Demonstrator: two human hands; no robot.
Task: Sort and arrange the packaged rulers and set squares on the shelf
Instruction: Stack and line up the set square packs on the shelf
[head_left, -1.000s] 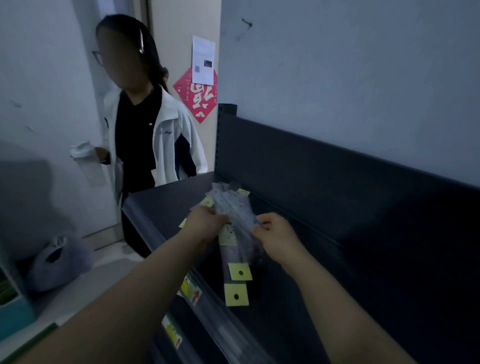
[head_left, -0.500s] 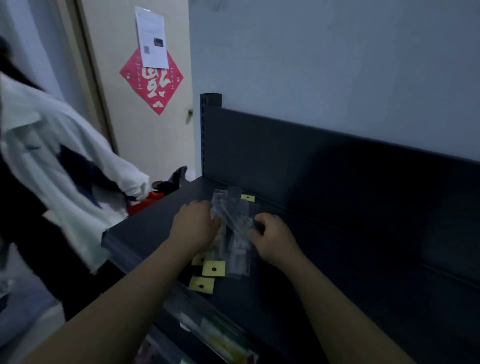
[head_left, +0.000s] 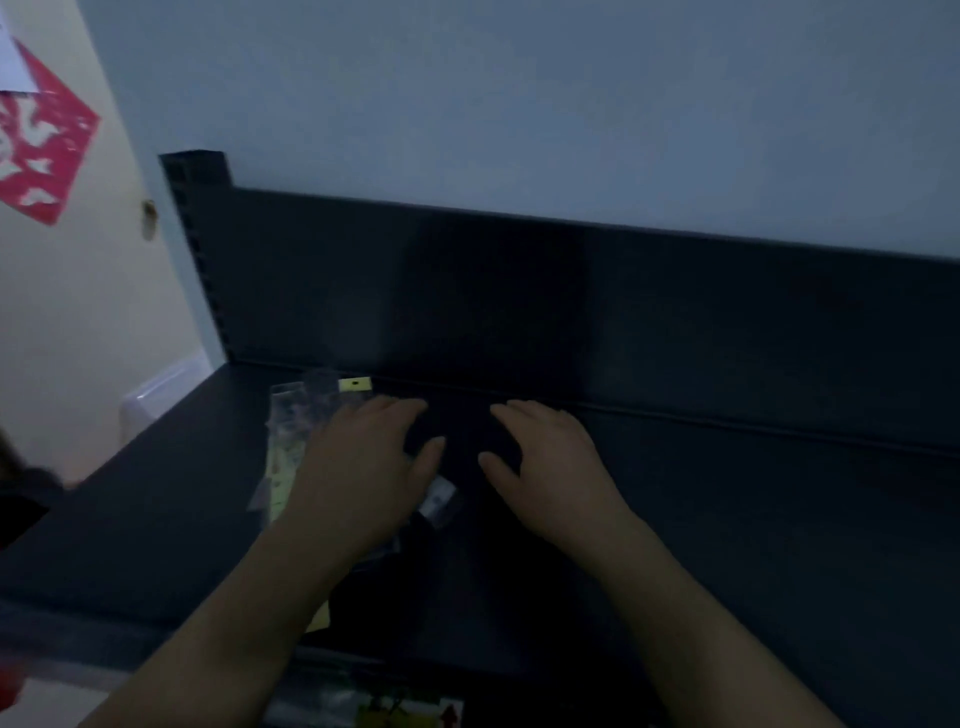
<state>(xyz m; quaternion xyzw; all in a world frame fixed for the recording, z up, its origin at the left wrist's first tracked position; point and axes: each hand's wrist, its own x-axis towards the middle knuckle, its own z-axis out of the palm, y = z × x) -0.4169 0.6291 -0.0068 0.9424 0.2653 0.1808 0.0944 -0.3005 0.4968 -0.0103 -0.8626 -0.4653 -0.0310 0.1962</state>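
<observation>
A: While the left hand (head_left: 363, 467) lies flat and spread on the packs (head_left: 291, 441), what is the right hand (head_left: 545, 467) doing?

B: Nothing gripped — its fingers are spread and loose, hovering just right of the packs over bare shelf (head_left: 727, 519). Neither hand pinches anything.

A: And the packs themselves?

B: On the shelf, under and just left of the left hand, close to the back panel (head_left: 519, 301). One yellow header tag (head_left: 355, 384) pokes out at the far end of the packs, touching the panel's foot; other pale ends stick out nearer us. The heap looks fanned, not squared.

A: So how should the squaring go?

B: I'd press lightly with the flat hand and bring the right in against the packs' right edge, nudging them into one line — sleeves this slick will likely slide over each other if shoved hard. It's dim, so I can't tell rulers from set squares.

A: Any bin or tray?

B: None visible; the shelf right of the packs holds nothing.
</observation>
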